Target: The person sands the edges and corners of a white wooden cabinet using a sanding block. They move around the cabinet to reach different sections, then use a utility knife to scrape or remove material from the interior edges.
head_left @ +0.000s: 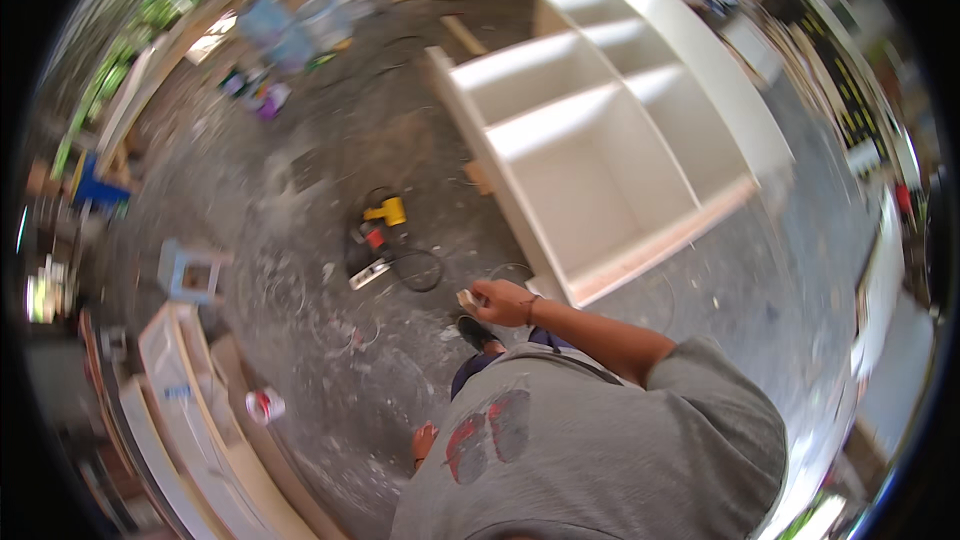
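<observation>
My right hand (503, 302) is closed around a small tan block (466, 299); it looks like wood, but blur hides its exact kind. This hand hangs in front of my body, left of the near corner of a white shelf cabinet (600, 195). The cabinet lies on the floor with its open compartments facing up. My left hand (425, 439) hangs low beside my shirt, partly hidden by it. Its fingers are too small and blurred to read, and nothing shows in it.
On the floor ahead lie a yellow power tool (388, 210), a white power strip (370, 274) and a looped black cable (418, 270). A small pale stool (192, 273), a white-and-red can (265, 405) and long wooden panels (195, 390) stand at left. Clear buckets (325, 22) are farther off.
</observation>
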A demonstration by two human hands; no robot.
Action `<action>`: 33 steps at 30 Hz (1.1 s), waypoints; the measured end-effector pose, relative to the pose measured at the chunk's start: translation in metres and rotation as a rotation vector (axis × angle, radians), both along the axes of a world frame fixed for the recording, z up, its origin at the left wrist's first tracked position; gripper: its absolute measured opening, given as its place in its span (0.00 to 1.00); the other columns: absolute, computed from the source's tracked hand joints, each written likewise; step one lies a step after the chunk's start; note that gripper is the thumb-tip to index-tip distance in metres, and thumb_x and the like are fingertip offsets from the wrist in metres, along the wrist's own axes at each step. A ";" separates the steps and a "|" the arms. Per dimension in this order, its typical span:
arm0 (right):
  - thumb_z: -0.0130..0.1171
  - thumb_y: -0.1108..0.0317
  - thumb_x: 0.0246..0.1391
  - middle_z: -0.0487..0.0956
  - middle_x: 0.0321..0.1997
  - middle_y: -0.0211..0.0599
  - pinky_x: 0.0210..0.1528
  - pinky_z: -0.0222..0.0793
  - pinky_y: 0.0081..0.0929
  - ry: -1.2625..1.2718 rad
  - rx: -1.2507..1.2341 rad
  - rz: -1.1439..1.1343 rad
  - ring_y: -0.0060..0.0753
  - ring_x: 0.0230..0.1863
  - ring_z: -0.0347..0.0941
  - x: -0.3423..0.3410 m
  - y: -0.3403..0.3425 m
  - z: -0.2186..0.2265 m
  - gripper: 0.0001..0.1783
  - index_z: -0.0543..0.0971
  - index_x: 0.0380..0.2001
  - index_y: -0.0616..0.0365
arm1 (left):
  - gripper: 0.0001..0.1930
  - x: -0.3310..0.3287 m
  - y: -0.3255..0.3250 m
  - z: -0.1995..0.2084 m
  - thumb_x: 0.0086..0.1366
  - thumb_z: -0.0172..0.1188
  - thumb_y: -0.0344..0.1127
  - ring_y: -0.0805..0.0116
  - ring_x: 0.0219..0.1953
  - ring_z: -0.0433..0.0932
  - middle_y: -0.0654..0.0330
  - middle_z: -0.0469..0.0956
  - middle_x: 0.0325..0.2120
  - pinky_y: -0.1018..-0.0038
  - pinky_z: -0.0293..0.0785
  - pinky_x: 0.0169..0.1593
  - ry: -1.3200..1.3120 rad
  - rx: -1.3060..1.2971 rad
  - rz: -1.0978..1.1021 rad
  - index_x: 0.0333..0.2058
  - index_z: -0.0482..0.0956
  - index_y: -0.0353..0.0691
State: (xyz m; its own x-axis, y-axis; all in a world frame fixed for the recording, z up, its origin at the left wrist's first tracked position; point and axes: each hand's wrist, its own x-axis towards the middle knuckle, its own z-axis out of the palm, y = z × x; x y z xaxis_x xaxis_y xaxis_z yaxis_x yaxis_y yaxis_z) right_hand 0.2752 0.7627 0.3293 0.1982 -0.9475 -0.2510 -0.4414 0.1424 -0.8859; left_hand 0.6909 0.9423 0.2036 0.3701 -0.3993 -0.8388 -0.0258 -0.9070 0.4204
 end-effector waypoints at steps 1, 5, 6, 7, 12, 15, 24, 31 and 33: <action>0.60 0.58 0.50 0.79 0.32 0.51 0.40 0.70 0.42 0.016 0.016 0.061 0.57 0.36 0.76 0.016 -0.011 0.014 0.17 0.76 0.38 0.60 | 0.21 0.011 -0.001 0.003 0.68 0.51 0.47 0.62 0.46 0.77 0.59 0.76 0.46 0.63 0.71 0.44 -0.014 0.014 0.032 0.53 0.72 0.41; 0.61 0.55 0.51 0.79 0.34 0.52 0.38 0.70 0.41 0.077 -0.106 0.162 0.54 0.36 0.76 0.053 -0.054 0.008 0.19 0.77 0.36 0.61 | 0.19 0.045 -0.047 0.012 0.67 0.52 0.46 0.64 0.43 0.77 0.60 0.78 0.43 0.64 0.71 0.43 -0.066 0.013 0.086 0.50 0.74 0.41; 0.61 0.56 0.51 0.79 0.35 0.51 0.39 0.71 0.40 0.092 -0.101 0.173 0.52 0.37 0.76 0.059 -0.064 0.009 0.19 0.77 0.37 0.62 | 0.18 0.052 -0.059 0.013 0.67 0.53 0.46 0.65 0.43 0.78 0.61 0.79 0.42 0.64 0.71 0.42 -0.079 -0.007 0.099 0.49 0.75 0.40; 0.61 0.58 0.50 0.79 0.36 0.51 0.40 0.72 0.38 0.114 -0.097 0.171 0.51 0.37 0.77 0.061 -0.073 0.012 0.18 0.78 0.37 0.62 | 0.18 0.053 -0.075 0.010 0.67 0.53 0.45 0.66 0.42 0.78 0.61 0.79 0.41 0.64 0.71 0.42 -0.076 -0.036 0.090 0.49 0.76 0.40; 0.62 0.58 0.51 0.80 0.35 0.47 0.42 0.73 0.33 0.141 0.016 0.102 0.40 0.36 0.78 0.062 -0.126 0.028 0.19 0.79 0.38 0.63 | 0.18 0.012 -0.183 -0.004 0.66 0.54 0.45 0.70 0.39 0.79 0.62 0.80 0.39 0.75 0.71 0.35 0.073 -0.314 -0.141 0.49 0.78 0.40; 0.62 0.58 0.53 0.82 0.36 0.44 0.42 0.74 0.29 0.055 0.147 0.074 0.34 0.37 0.80 0.058 -0.159 0.033 0.19 0.79 0.40 0.64 | 0.16 -0.039 -0.265 0.016 0.66 0.59 0.44 0.73 0.37 0.79 0.61 0.81 0.35 0.75 0.75 0.42 0.173 -0.464 -0.345 0.41 0.81 0.36; 0.63 0.70 0.55 0.81 0.35 0.32 0.41 0.73 0.20 -0.230 0.107 0.075 0.20 0.37 0.77 0.026 -0.320 0.003 0.15 0.76 0.45 0.64 | 0.26 -0.186 -0.520 0.125 0.66 0.61 0.50 0.77 0.40 0.76 0.67 0.77 0.40 0.79 0.73 0.41 0.775 -0.572 -0.578 0.56 0.71 0.40; 0.63 0.68 0.53 0.82 0.38 0.41 0.40 0.74 0.25 -0.066 0.013 0.354 0.29 0.38 0.79 -0.008 -0.524 0.061 0.19 0.76 0.47 0.63 | 0.14 -0.228 -0.687 0.137 0.67 0.61 0.37 0.79 0.42 0.74 0.66 0.77 0.39 0.78 0.73 0.47 0.735 -0.897 -0.427 0.48 0.74 0.37; 0.63 0.67 0.53 0.82 0.38 0.41 0.40 0.74 0.26 -0.017 -0.095 0.438 0.30 0.38 0.80 -0.011 -0.577 0.073 0.19 0.77 0.47 0.63 | 0.13 -0.225 -0.727 0.138 0.66 0.62 0.38 0.79 0.40 0.74 0.67 0.78 0.36 0.78 0.71 0.47 0.603 -0.956 -0.347 0.45 0.75 0.38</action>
State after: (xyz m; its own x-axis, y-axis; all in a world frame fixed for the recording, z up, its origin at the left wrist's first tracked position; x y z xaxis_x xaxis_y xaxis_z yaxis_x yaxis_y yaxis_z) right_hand 0.2638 0.1856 0.4027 0.5896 -0.7917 -0.1601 -0.4272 -0.1373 -0.8937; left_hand 0.4657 0.2153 0.3416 -0.2355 -0.9608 -0.1466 0.2259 -0.2008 0.9532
